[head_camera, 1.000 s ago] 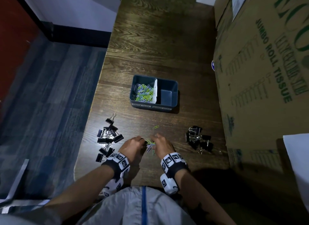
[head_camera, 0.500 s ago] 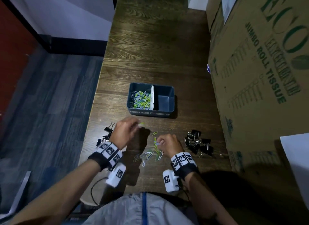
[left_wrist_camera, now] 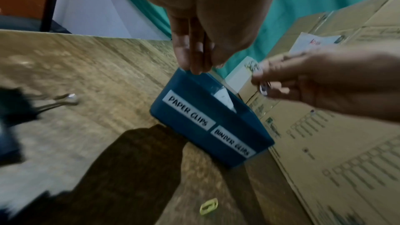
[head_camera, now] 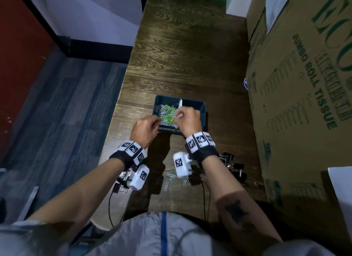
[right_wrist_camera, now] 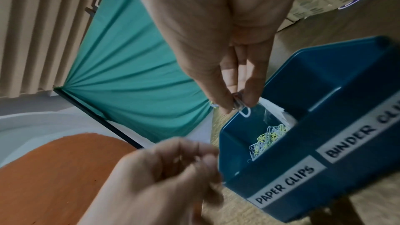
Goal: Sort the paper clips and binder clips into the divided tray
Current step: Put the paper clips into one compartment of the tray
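The right hand (right_wrist_camera: pixel 227 67) pinches a few paper clips (right_wrist_camera: pixel 242 107) between thumb and fingers, right over the left part of the blue tray (head_camera: pixel 202 111). The clips hang long-ways down, and a white loop points into the pile of clips (head_camera: pixel 166 113) below. The left hand (head_camera: pixel 145 129) is by the tray's near left corner, fingers curled; I cannot tell if it holds anything. More clips (head_camera: pixel 171 179) lie on the bench (head_camera: pixel 190 55) behind both hands.

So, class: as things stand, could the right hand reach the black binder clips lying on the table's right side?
Probably yes: the black binder clips lie uncovered beside the right forearm, but the right hand already pinches paper clips.
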`<act>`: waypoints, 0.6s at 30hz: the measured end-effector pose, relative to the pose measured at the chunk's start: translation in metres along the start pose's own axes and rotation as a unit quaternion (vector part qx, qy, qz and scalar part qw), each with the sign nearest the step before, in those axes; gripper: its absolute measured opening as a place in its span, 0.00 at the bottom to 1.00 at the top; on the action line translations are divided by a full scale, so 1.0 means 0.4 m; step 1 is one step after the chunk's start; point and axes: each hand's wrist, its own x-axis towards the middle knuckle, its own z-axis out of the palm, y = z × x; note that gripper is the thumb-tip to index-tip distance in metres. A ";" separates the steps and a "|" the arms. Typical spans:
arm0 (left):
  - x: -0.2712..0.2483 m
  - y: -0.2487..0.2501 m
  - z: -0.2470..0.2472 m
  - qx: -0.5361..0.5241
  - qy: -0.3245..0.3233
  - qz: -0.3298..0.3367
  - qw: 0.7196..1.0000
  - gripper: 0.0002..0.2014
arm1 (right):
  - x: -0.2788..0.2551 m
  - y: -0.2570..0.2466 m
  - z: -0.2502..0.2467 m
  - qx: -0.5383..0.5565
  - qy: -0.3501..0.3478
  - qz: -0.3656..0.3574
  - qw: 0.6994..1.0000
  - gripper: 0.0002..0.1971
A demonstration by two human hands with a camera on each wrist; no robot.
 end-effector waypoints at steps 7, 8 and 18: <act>-0.172 -0.042 0.051 0.050 -0.145 0.020 0.988 0.10 | 0.034 -0.004 -0.004 -0.004 0.028 0.015 0.999 0.04; -0.193 -0.048 0.061 0.063 -0.177 0.020 0.982 0.09 | 0.015 0.017 -0.003 -0.002 0.028 0.014 0.999 0.03; -0.378 -0.042 0.094 0.092 -0.404 -0.067 0.908 0.25 | -0.278 0.376 0.111 -0.131 -0.121 0.150 0.973 0.17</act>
